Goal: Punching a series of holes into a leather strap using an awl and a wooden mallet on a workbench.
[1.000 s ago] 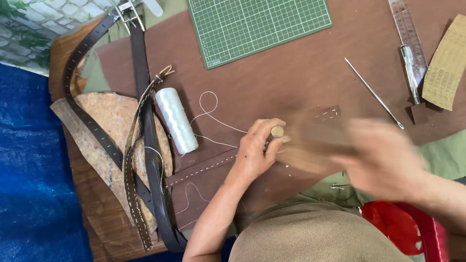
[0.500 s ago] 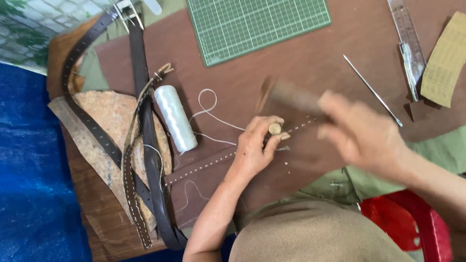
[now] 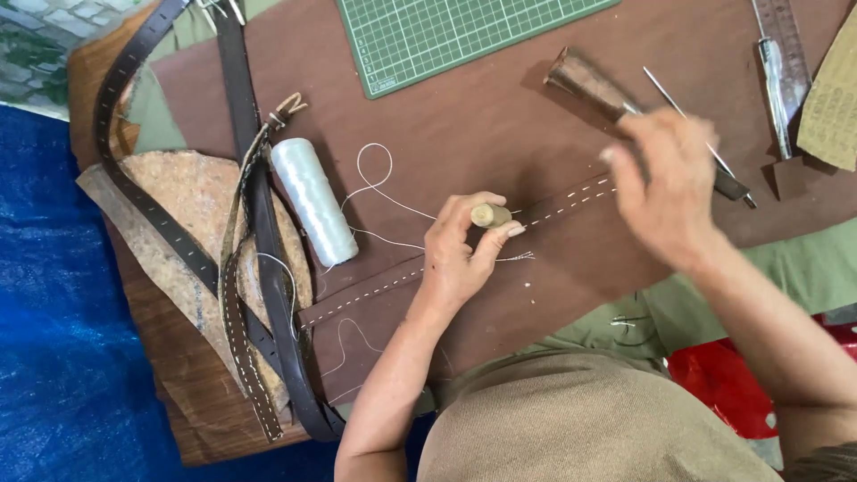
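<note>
Left grip [image 3: 460,250] pinches the punch [image 3: 489,215] upright on stitched leather strip [image 3: 571,203] (right grip [image 3: 661,183] clasps the mallet [image 3: 585,80]).

right hand [image 3: 665,183]: now raised up and away from the punch [image 3: 489,215] (no longer blurred) | mallet [image 3: 585,82]: head lifted, sits farther from the punch, near the cutting mat [image 3: 446,36] | view: shifted slightly

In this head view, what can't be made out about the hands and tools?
- Tip of the punch in the left hand: hidden by the fingers, so its contact with the leather strip is unseen.
- Mallet handle: covered by the right hand, which is motion-blurred.
- Ruler and green cutting mat: cut off by the top edge.
- Belt buckle: cropped at the top edge.
</note>
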